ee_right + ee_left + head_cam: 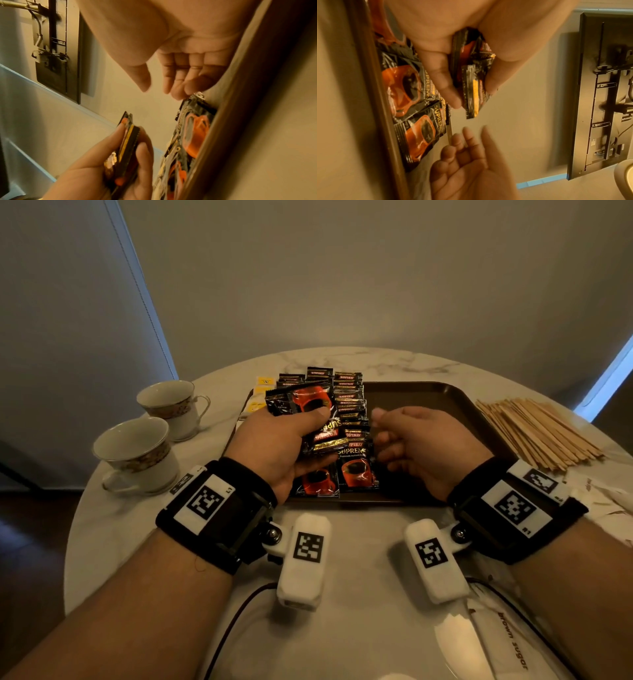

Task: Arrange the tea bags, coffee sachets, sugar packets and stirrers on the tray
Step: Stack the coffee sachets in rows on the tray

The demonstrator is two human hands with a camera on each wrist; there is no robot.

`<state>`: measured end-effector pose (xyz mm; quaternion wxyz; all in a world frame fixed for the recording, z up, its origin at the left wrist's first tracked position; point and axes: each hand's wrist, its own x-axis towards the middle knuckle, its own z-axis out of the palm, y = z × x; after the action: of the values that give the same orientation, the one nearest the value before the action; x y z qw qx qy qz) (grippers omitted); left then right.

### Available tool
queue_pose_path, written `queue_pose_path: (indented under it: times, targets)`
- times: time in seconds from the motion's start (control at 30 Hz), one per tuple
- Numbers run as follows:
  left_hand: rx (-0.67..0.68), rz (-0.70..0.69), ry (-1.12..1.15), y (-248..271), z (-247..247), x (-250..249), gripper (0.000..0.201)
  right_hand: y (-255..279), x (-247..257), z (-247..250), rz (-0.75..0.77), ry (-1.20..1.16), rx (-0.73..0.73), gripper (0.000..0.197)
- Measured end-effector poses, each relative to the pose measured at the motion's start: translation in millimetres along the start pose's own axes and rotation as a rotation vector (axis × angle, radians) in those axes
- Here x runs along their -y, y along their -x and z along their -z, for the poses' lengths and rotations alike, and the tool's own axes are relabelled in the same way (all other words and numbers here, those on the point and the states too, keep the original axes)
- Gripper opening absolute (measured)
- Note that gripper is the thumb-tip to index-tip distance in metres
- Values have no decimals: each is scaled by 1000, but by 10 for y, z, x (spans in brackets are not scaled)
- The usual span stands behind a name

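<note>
- head view: the left hand (pixel 274 443) grips a stack of coffee sachets (pixel 310 412) above the left part of the brown tray (pixel 445 398), thumb across the top sachet and the other fingers curled beneath.
- the right hand (pixel 428 446) hovers just beside that stack over the tray, its fingers loosely bent and holding nothing.
- more coffee sachets lie on the tray in an overlapping row (pixel 349 405) that runs from the far edge to the near edge, with two at the near end (pixel 337 477) showing an orange cup print.
- yellow tea bags (pixel 262 390) sit at the tray's far left corner, partly hidden by the held stack.
- wooden stirrers (pixel 534 433) lie in a loose heap on the marble counter (pixel 359 559), right of the tray.
- a packet printed "brown sugar" (pixel 507 642) lies on the counter near the right forearm.
- two teacups (pixel 150 440) stand on the counter left of the tray.
- left wrist view: the stack is pinched edge-on between thumb and fingers (pixel 443 81).
- right wrist view: the right fingers (pixel 178 75) are relaxed and open, their tips just beside a sachet on the tray; whether they touch it i cannot tell.
</note>
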<state>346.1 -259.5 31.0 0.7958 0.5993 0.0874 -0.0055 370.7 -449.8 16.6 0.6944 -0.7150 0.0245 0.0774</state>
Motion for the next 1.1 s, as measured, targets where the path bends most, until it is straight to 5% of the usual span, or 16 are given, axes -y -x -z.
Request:
queue_pose_path:
  times: [0.17,0.27,0.37,0.57,0.7,0.87,1.1]
  targets:
    - [34,-9,-8,7,-38,68,31,150,62,-74,140,142,174,38]
    - [26,11,10,2,-62,79,30,151,58,-67,138,96,203,26]
    - [30,23,17,-7,-35,55,22,135,93,-48,145,-67,162,11]
    - [106,47,51,40,-41,44,30,119,78,-91,230,-349,96,17]
    - [113,25,119,28,-15,8,37,118,54,-95,195,-341,212,30]
    - [214,27,-7,56,-4,46,42,77,38,-99,292,-395,77,7]
    - [301,-30,-46,103,-2,4,45,107,109,-74,407,-296,82,8]
